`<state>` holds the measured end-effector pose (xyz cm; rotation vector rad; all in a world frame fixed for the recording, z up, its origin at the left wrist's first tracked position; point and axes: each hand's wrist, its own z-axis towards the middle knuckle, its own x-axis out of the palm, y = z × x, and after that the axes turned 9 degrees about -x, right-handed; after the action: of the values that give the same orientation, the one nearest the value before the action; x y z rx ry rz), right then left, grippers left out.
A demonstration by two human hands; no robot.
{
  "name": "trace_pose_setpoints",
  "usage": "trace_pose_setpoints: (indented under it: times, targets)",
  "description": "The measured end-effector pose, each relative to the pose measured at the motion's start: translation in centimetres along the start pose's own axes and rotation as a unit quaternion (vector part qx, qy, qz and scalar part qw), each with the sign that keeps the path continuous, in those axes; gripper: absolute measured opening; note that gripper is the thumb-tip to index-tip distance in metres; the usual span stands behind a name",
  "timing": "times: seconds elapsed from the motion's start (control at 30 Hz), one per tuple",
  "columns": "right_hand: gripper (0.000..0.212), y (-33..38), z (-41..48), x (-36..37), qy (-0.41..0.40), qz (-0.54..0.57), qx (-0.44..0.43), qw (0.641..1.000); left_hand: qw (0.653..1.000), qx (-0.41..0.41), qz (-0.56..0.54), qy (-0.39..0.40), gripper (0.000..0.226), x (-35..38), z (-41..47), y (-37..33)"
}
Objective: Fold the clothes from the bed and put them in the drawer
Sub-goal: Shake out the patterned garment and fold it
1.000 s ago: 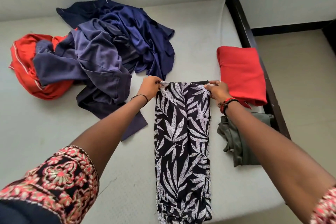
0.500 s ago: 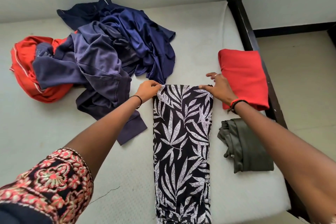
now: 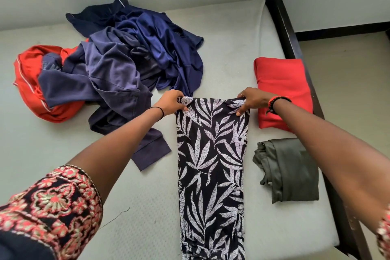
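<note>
A long black garment with a white leaf print (image 3: 212, 167) lies flat down the middle of the pale mattress (image 3: 230, 48), folded into a narrow strip that runs off the near edge. My left hand (image 3: 173, 102) pinches its far left corner. My right hand (image 3: 251, 100) pinches its far right corner, where the cloth bunches up a little. To the right lie a folded red garment (image 3: 282, 88) and, nearer to me, a folded olive garment (image 3: 289, 169). At the back left is an unfolded heap of navy and purple clothes (image 3: 126, 65) over a red-orange one (image 3: 29, 88).
A dark wooden bed frame (image 3: 282, 17) runs along the mattress's right side, with beige floor (image 3: 348, 74) beyond it. A pale wall stands behind the bed. No drawer is in view.
My hands went from smoothing the garment's far edge to pinching its two far corners, and the cloth there now lifts and bunches. The piles beside it have not moved.
</note>
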<state>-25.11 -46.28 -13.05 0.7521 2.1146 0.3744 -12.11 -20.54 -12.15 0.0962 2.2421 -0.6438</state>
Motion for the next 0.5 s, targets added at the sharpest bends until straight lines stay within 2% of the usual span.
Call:
trace_pose_setpoints:
  times: [0.07, 0.3, 0.4, 0.5]
  targets:
    - [0.046, 0.3, -0.3, -0.9, -0.023, -0.008, -0.007, 1.000, 1.000, 0.004, 0.000, -0.026, 0.034, -0.7, 0.0, -0.6]
    - [0.034, 1.3, -1.6, -4.1, -0.167, -0.013, -0.033, 0.985, 0.985, 0.026, -0.090, -0.146, 0.023, -2.9, 0.5, -2.3]
    - [0.019, 2.0, -4.1, -3.1, -0.225, -0.007, -0.094, 0.970, 0.975, 0.105, -0.071, -0.182, 0.016, -2.5, -1.2, -1.2]
    - [0.018, 1.9, -7.3, 0.0, -0.307, -0.133, -0.184, 0.924, 0.956, 0.208, -0.026, -0.203, 0.015, -1.0, -3.7, 1.0]
